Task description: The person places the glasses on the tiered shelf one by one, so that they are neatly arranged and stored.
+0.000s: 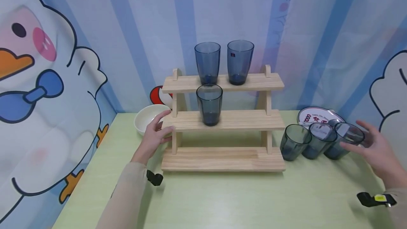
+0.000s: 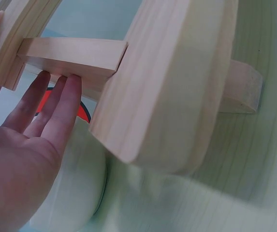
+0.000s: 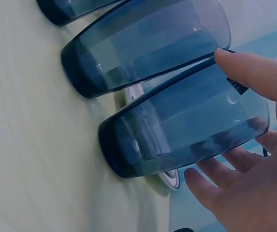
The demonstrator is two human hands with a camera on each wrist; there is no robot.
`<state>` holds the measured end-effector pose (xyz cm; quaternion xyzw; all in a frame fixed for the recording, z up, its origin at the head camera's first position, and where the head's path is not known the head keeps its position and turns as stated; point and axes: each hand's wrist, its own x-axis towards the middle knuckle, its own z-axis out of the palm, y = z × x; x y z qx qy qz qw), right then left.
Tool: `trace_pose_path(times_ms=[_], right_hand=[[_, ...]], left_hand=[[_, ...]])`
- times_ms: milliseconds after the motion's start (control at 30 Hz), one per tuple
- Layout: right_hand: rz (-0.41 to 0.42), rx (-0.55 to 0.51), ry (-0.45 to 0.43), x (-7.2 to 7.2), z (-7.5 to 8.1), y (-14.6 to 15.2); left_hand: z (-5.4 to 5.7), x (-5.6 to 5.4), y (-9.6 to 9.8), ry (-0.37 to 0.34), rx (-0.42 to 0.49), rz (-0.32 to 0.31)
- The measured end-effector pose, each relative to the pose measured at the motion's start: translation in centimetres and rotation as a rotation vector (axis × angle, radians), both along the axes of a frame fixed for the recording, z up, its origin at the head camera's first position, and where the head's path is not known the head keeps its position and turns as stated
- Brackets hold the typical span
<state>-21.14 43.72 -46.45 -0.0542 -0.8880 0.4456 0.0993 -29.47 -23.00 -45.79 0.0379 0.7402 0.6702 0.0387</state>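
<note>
A three-tier wooden rack (image 1: pixel 222 160) stands on the table. My left hand (image 1: pixel 153 135) is at its left end, outstretched fingertips against the upright (image 2: pixel 75 55) between two boards. At the right, several blue-tinted drinking glasses stand in a row. Around the outermost glass (image 1: pixel 338 147) my right hand (image 1: pixel 376 147) is spread. Its thumb (image 3: pixel 247 70) lies at the near edge close to the rim, and the other fingers extend along the opposite side. Two glasses (image 1: pixel 208 63) stand on the top board and another glass (image 1: pixel 210 105) on the middle one.
Partly behind the left hand, a white bowl (image 1: pixel 144 116) sits beside the rack. An oval plate with red lettering (image 1: pixel 318 111) is behind the row of glasses. The bottom board bears no glass. A printed duck curtain (image 1: pixel 143 45) hangs behind the table.
</note>
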Motion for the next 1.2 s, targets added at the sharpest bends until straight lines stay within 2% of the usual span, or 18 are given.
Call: trace_pose_path(times_ms=[200, 400, 667, 1200], right_hand=[[0.03, -0.048, 0.006, -0.2, -1.4, 0.1], [-0.006, -0.044, -0.015, -0.2, -1.9, -0.1], [-0.035, -0.06, 0.006, -0.1, -2.3, -0.1], [-0.208, -0.092, -0.001, 0.9, -2.7, -0.9]], left_hand=[[0.0, 0.0, 0.1, 0.003, -0.017, 0.009], [0.0, 0.0, 0.1, -0.002, -0.026, 0.016], [0.1, 0.0, 0.1, -0.007, -0.023, 0.016], [0.1, 0.0, 0.2, -0.013, -0.002, 0.009]])
